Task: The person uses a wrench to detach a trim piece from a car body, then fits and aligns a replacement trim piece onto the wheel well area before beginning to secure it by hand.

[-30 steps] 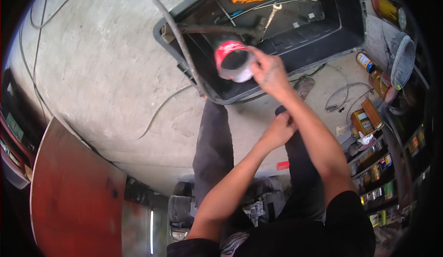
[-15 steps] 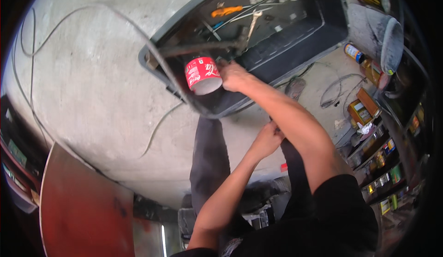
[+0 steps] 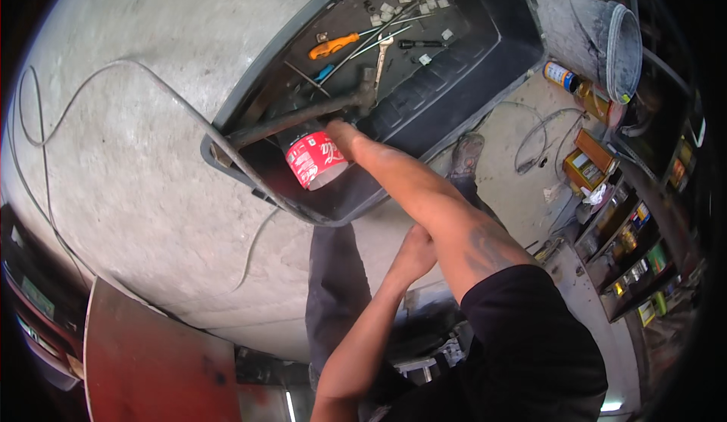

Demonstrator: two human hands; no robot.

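My right hand (image 3: 344, 140) reaches into a large black tub (image 3: 424, 130), against the right side of a cut-off plastic bottle (image 3: 316, 158) with a red label. Its fingers are mostly hidden, so a grip on the bottle cannot be made out. Just beyond them lies a hammer (image 3: 303, 115), its handle slanting over the tub's near-left corner. My left hand (image 3: 415, 254) is under my right forearm, with its fingers hidden. Farther in the tub are an orange-handled screwdriver (image 3: 333, 46), a wrench (image 3: 382, 59), thin rods and several small white pieces (image 3: 413, 2).
A grey cable (image 3: 163, 89) loops over the concrete floor and across the tub's left edge. To the right are a dusty bucket (image 3: 587, 36), a spray can (image 3: 559, 76) and a shelf rack (image 3: 632, 263) of containers. A reddish panel (image 3: 155, 354) stands at lower left.
The view has shifted, placing the tub lower and farther left. My right hand stays beside the red-labelled bottle. My left hand is now tucked closer under my right forearm.
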